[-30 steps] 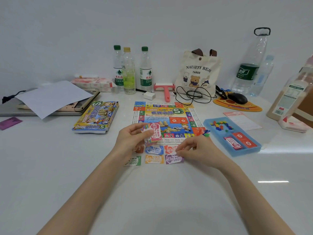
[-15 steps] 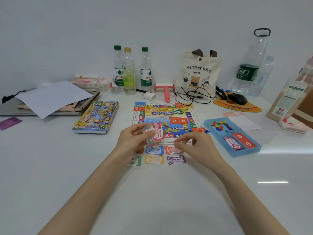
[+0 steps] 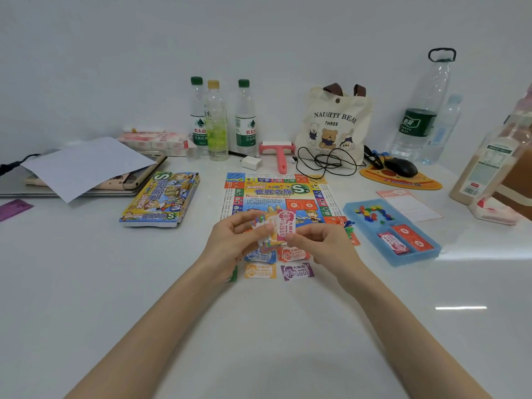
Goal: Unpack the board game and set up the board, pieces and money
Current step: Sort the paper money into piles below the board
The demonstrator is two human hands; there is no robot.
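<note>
Both hands were up over the near side of the board, right in the middle of the action. The left hand (image 3: 233, 240) gripped a stack of small colourful paper money notes (image 3: 269, 236), fingers curled round it. The right hand (image 3: 325, 243) pinched the pink note (image 3: 286, 226) on top of that stack between thumb and forefinger, so the two hands met at the money. One colourful square paper game board (image 3: 276, 194) lay open on the white surface (image 3: 115, 283), its near edge hidden behind the hands. Below the hands, five notes lay flat in two rows. The far row held a blue note (image 3: 260, 256) and a red note (image 3: 293, 253). The near row held a green note (image 3: 232, 276) mostly hidden by the left wrist, an orange note (image 3: 260, 270) and a purple note (image 3: 296, 270). One bright cardboard game box (image 3: 161, 200) lay left of the board, apart from it. To the right sat one blue plastic tray (image 3: 414, 259), with a heap of small coloured playing pieces (image 3: 371, 213) in its far compartment and two red card packs (image 3: 393, 242) side by side in the near one. At the back, three small clear bottles (image 3: 215, 122) stood upright, two green-capped and one yellow-capped
</note>
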